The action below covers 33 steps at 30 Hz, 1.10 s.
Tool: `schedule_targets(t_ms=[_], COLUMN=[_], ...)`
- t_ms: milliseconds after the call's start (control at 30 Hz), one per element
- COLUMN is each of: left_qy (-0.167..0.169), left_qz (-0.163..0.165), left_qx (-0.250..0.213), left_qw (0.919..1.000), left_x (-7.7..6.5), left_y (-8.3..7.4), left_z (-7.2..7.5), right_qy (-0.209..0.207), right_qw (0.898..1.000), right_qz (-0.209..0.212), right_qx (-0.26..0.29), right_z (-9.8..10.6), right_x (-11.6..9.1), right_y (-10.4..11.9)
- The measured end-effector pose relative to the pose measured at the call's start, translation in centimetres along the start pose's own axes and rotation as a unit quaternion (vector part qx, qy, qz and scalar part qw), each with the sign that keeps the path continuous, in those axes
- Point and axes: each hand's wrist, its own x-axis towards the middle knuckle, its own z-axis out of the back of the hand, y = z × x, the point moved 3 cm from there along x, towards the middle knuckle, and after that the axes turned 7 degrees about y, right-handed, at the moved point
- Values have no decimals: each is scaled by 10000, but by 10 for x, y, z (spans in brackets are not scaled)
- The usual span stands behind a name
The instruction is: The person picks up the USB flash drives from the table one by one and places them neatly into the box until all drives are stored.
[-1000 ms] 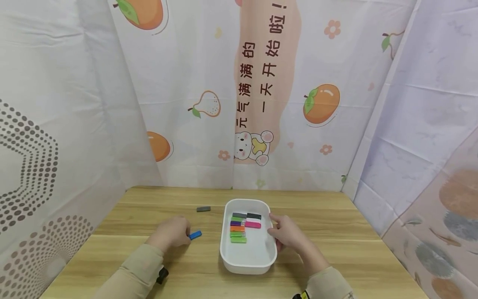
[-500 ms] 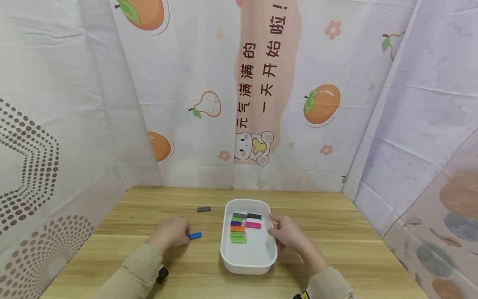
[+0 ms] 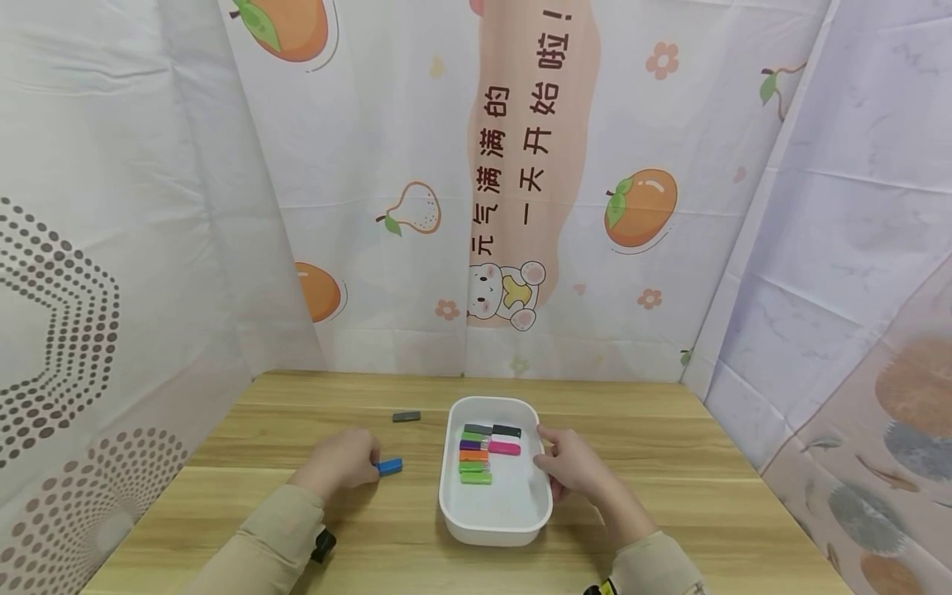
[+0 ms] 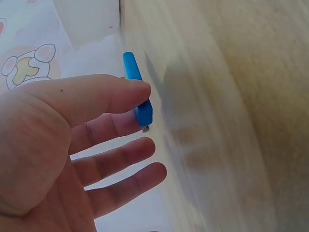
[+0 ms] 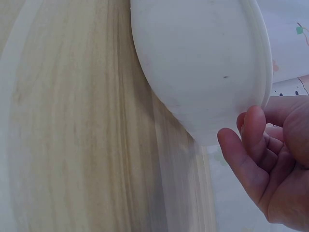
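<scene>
My left hand [image 3: 344,463] pinches a blue USB stick [image 4: 129,65] between thumb and forefinger, its other fingers spread loosely below. The stick is close over the wooden table, left of a white plastic bin [image 3: 494,529]. With thumb and fingers, my right hand [image 3: 571,464] grips the bin's right rim. Several USB sticks lie in rows inside the bin, among them an orange stick [image 3: 473,455], a pink stick [image 3: 504,449] and a light green stick [image 3: 476,478]. The right wrist view shows the bin's outer wall [image 5: 203,63] with my fingers at its edge.
A dark grey stick [image 3: 406,416] lies on the wooden table [image 3: 632,413], behind and left of the bin. Printed curtains [image 3: 357,273] hang at the table's back and on both sides.
The blue USB stick tilts very slightly in my left hand. Both hands and the bin stay in place.
</scene>
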Motion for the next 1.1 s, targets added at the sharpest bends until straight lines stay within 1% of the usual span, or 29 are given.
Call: schedule_targets(t_ms=[200,333,500,667,867,1100], left_qy=[2,-64,-160,-156,-124,-206], left_qz=[45,-30,-116,-118,-114,-115], left_qx=[-98,-63,19,66,25,34], left_qw=[9999,10000,9998,9998,9999,9997], left_x=[1,0,-2,-1,-2,-5], left_y=[-2,-5,-9,-10,-12,-15], left_z=[3,7,11,12,14,18], right_qy=[-13,-23,-15,-9,-15,-20], right_qw=[10000,10000,10000,10000,9999,10000], right_qz=[-35,-81,-22,85,90,64], right_qx=[24,11,-16,-17,-57,-15], right_z=[0,0,-1,0,0,0], right_x=[0,0,0,1,1,0], right_y=[-1,0,-1,0,0,0])
